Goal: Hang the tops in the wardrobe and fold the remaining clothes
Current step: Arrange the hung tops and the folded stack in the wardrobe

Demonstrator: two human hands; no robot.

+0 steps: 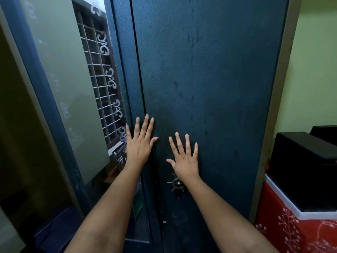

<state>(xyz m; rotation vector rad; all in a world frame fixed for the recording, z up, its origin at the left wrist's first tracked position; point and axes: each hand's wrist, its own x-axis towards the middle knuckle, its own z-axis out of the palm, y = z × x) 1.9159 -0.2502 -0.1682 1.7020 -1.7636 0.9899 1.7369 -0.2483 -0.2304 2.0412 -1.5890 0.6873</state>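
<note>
2 flat hands press the dark wardrobe (209, 79) door: left hand (139, 145) at 9 o'clock over the seam, right hand (185, 158) above the handle (176, 184), fingers spread, holding nothing.

Right hand (185, 161) partly covers what looks like the wardrobe handle (176, 185).

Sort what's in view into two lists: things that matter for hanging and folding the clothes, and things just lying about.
Part of the job:
wardrobe door, dark blue
mirrored door on the left
metal handle
left hand and right hand, both flat on the doors

Just lying about:
black box
red patterned cloth beneath it
</note>
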